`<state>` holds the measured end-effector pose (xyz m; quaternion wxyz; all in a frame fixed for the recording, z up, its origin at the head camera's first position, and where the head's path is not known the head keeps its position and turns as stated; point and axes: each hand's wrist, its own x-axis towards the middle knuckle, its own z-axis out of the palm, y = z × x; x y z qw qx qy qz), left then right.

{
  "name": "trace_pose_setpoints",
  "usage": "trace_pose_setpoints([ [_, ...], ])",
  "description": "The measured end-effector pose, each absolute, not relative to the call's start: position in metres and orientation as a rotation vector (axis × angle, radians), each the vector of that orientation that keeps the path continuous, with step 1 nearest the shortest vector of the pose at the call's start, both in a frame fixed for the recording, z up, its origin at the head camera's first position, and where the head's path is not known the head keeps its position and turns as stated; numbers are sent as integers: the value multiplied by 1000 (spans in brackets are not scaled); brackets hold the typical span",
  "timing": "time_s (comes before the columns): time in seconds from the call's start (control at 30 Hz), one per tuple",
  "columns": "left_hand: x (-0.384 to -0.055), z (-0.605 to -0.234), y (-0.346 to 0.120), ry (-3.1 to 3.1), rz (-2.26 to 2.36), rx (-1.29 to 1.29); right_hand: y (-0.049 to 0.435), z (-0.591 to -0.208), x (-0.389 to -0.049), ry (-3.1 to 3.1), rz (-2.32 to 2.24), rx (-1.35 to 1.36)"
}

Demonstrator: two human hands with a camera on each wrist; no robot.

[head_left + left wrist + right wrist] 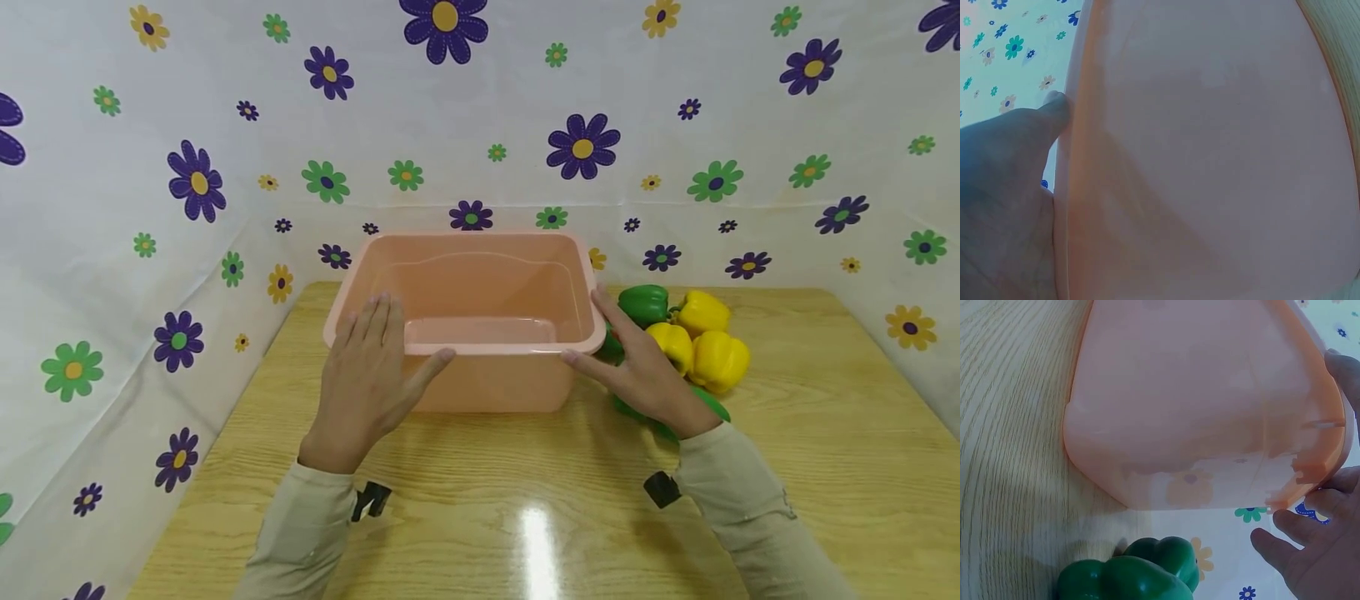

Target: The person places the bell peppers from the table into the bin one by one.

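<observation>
A pink plastic tub (487, 379) stands on the wooden table, its mouth facing up. My left hand (360, 383) lies over its front left corner, fingers straight and thumb stretched along the front rim. In the left wrist view the thumb (1055, 107) touches the rim beside the tub's wall (1210, 150). At the front right corner, my right hand (637, 371) has its thumb by the front rim and its forefinger along the side rim. The right wrist view shows this hand's spread fingers (1300, 528) around the tub's corner (1210, 444).
Right of the tub sit yellow peppers (720, 361) and a green pepper (642, 305). More green vegetables (708, 403) lie partly hidden under my right hand. Green peppers (1129, 580) show below the tub in the right wrist view. A flowered cloth (480, 125) hangs behind the table (465, 492).
</observation>
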<state>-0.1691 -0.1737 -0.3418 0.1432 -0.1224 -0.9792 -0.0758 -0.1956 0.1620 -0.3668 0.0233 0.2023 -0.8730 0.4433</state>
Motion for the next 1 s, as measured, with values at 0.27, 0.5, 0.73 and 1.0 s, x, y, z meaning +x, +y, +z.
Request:
trace_pose_setpoints([
  [0.27,-169,-339,-173,-2826,-197,-356,162,-360,-193,-2731,1366,611],
  [0.5,-168,-338,-173,-2861,-220,-342,170,-347,-192,-2760,1305,558],
  [0.73,-167,-340,-173,-2858,-227,-337,196,-336,-195,-2716,1283,395],
  [1.0,-168,-342,-173,-2818,-210,-352,237,-333,-201,-2727,1110,294],
])
